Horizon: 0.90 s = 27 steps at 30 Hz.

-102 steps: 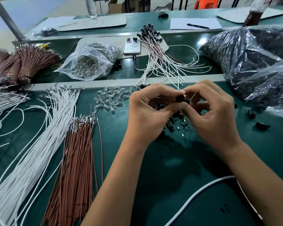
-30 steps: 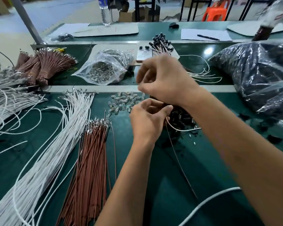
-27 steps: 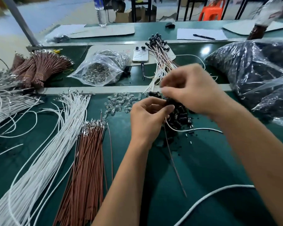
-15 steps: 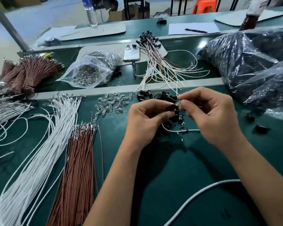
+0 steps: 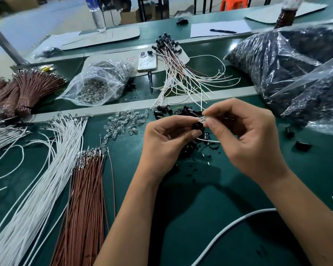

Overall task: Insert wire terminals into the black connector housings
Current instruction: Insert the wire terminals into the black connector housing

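One light, rigid black housing (image 5: 197, 126) is pinched by the left hand (image 5: 165, 143); a small clear part (image 5: 203, 118), likely fragile, is pinched by the right hand (image 5: 246, 137).

Green worktop (image 5: 210, 198) near; second green worktop (image 5: 154, 28) far. Beyond, pale grey floor (image 5: 46, 18), orange plastic stool (image 5: 233, 3), cardboard boxes (image 5: 129, 14).

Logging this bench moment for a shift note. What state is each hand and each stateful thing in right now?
left hand: pinches a black connector housing.
right hand: pinches a small clear part at the housing's mouth.
clear plastic bag: lying on its side, mouth not visible.
phone: face down.
water bottle: upright.
brown wire bundles: tied.
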{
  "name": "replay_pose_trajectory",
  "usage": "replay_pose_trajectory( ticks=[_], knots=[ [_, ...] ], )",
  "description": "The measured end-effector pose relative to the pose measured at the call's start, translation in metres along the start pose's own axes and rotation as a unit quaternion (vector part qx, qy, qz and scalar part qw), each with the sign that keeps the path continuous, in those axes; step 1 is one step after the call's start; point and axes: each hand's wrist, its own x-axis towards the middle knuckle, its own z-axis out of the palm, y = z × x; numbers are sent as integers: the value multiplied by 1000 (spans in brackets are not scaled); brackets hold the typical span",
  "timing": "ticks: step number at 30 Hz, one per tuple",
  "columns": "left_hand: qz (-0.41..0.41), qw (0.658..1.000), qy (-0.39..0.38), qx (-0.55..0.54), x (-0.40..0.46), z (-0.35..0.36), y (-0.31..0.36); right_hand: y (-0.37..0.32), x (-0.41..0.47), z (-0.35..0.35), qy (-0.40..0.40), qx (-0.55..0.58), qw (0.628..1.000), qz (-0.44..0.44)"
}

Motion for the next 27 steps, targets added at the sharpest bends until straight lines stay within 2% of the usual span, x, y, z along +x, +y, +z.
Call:
replay_pose_trajectory(
  ticks=[6, 15, 27],
  knots=[
    [12, 1000, 1, 9, 1, -2, -1, 2, 1, -1, -39, -27, 999, -22],
    [17, 997, 3, 79, 2, -5, -2, 6, 1, -2, -61, -82, 994, -30],
    [10, 986, 16, 165, 2, -8, -5, 20, 2, 1, -108, -81, 991, -3]
  ],
)
